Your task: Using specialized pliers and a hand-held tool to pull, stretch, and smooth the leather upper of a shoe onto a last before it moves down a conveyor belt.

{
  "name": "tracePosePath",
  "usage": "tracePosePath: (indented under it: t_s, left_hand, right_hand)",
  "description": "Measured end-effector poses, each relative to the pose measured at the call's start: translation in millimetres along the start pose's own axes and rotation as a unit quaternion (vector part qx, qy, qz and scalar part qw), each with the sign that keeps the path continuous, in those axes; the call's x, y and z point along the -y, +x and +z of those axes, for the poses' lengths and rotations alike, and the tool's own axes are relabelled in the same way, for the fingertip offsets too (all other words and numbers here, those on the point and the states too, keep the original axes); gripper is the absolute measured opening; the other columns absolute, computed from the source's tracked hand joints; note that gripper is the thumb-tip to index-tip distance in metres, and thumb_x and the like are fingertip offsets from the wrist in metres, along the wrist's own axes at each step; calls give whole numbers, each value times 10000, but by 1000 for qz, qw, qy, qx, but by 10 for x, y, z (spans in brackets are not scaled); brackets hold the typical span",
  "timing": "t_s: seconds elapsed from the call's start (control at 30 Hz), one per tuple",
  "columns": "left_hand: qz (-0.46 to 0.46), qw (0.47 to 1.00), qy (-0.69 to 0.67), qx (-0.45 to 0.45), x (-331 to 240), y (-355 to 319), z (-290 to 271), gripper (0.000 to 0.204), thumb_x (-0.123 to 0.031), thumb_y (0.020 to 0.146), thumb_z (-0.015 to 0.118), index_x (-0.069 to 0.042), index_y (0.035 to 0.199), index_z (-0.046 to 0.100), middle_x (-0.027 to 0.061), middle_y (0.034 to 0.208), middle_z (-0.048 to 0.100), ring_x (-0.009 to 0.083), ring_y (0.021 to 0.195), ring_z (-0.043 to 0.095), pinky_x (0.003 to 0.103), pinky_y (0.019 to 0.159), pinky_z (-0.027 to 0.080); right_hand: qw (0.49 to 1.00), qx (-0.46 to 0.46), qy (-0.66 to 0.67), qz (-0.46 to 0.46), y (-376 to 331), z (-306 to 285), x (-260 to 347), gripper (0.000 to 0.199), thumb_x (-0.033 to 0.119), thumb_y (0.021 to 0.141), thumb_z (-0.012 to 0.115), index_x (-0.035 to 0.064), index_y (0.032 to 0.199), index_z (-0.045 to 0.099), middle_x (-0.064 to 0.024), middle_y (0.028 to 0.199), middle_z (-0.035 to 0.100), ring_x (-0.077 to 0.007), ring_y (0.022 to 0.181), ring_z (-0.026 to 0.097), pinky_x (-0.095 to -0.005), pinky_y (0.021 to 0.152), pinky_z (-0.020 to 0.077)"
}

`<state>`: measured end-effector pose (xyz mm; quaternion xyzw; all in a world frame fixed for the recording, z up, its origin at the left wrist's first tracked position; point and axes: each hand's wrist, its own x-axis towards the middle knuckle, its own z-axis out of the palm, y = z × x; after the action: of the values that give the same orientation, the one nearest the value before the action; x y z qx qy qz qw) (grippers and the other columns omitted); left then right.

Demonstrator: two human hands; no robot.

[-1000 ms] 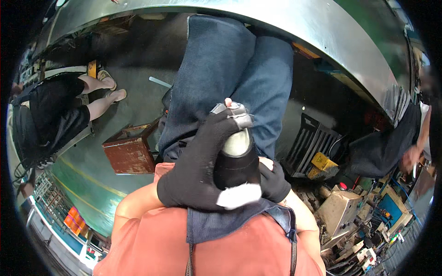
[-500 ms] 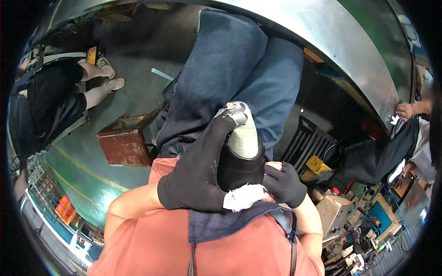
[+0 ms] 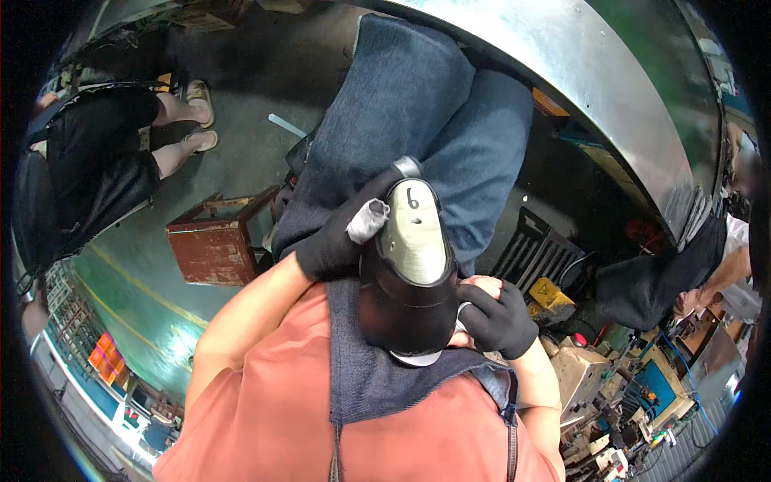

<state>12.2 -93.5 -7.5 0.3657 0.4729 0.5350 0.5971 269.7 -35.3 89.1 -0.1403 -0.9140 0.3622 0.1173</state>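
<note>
I hold a black shoe (image 3: 409, 305) over my lap, its pale sole (image 3: 414, 241) turned up toward me. My left hand (image 3: 333, 241), in a black glove, grips the shoe's upper left side near the toe, with a small grey-white scrap (image 3: 368, 221) pinched against it. My right hand (image 3: 498, 321), also black-gloved, clasps the shoe's lower right side close to my chest. A dark blue apron (image 3: 377, 377) hangs under the shoe, and my jeans (image 3: 418, 104) stretch out beyond it.
A reddish-brown wooden box (image 3: 213, 249) stands on the green floor to my left. A seated person in black (image 3: 88, 169) is at far left and another person (image 3: 723, 273) at right. A curved metal bench edge (image 3: 578, 72) arcs overhead, with a black crate (image 3: 534, 253) and machines (image 3: 626, 386) at lower right.
The shoe has turned so its pale sole faces up. My left hand slid from wrapping the shoe's side to the upper left by the toe. The right hand stays underneath.
</note>
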Motion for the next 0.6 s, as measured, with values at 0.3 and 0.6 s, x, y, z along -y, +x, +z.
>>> tracePosePath:
  t_s: [0.3, 0.6]
  left_hand:
    - [56, 885, 394, 244, -16, 1138, -595, 483, -384, 1074, 365, 1, 1304, 545, 156, 1186, 644, 175, 1089, 602, 321, 992, 445]
    - [-98, 980, 163, 66, -154, 1232, -255, 631, -186, 880, 666, 28, 1420, 420, 254, 1335, 570, 305, 1090, 660, 371, 909, 521]
  right_hand:
    - [888, -129, 263, 355, 612, -642, 45, 435, 414, 986, 557, 28, 801, 639, -57, 652, 597, -168, 571, 600, -327, 573, 474]
    - [800, -152, 408, 413, 550, -386, -856, 594, 533, 1013, 456, 6, 808, 638, -51, 666, 605, -117, 545, 602, -290, 544, 500]
